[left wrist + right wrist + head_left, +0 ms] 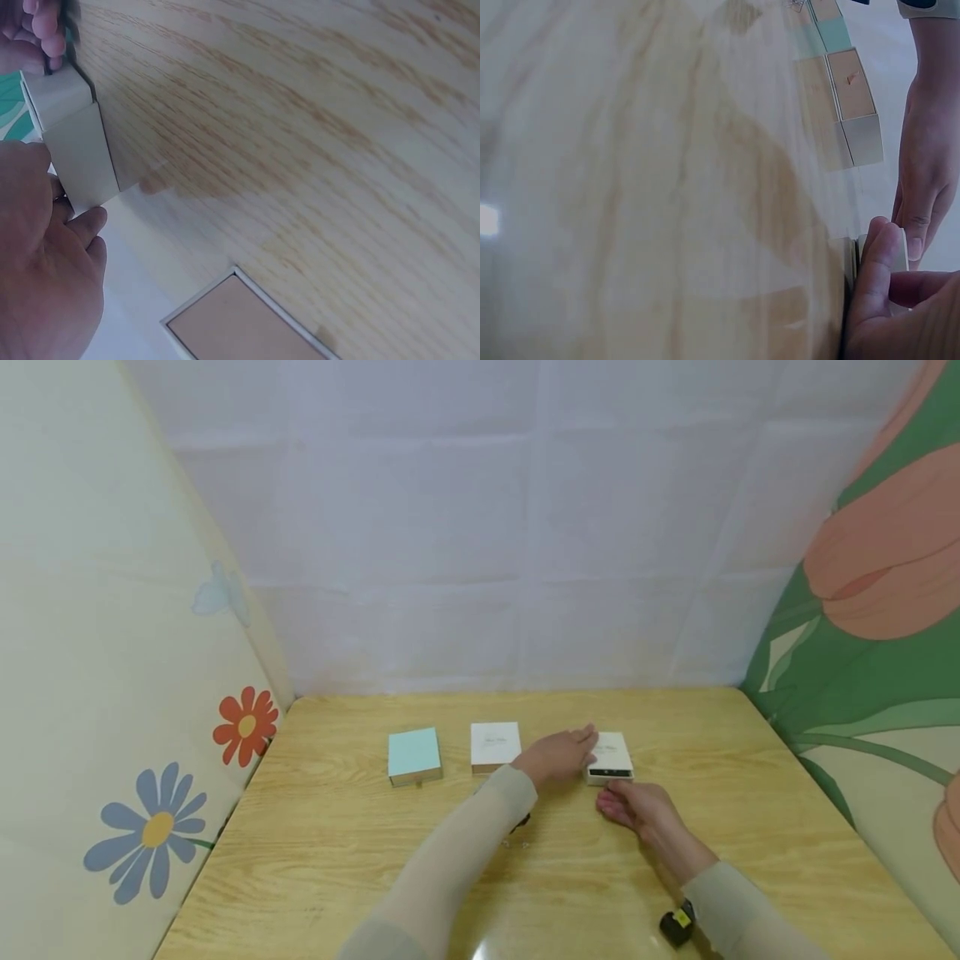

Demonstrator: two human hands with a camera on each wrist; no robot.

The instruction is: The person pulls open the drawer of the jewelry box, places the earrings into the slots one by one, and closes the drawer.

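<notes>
A small white drawer box (613, 748) lies at the right of the row, its drawer (611, 779) slightly out at the front with a dark inside showing. My left hand (558, 755) reaches across and holds the box's sleeve (81, 161) from the left, thumb and fingers on either side of it in the left wrist view. At the near side, my right hand (643, 807) pinches the front of the drawer between thumb and curled fingers. The right wrist view shows this right hand (904, 311) close up, covering much of the box.
A second white box (495, 745) lies left of my left hand, and a light-blue box (415, 753) stands farther left. Two tiny shiny pieces (525, 844) are on the wooden table (322, 852) near my left sleeve. A white cloth backdrop (450, 568) closes off the back.
</notes>
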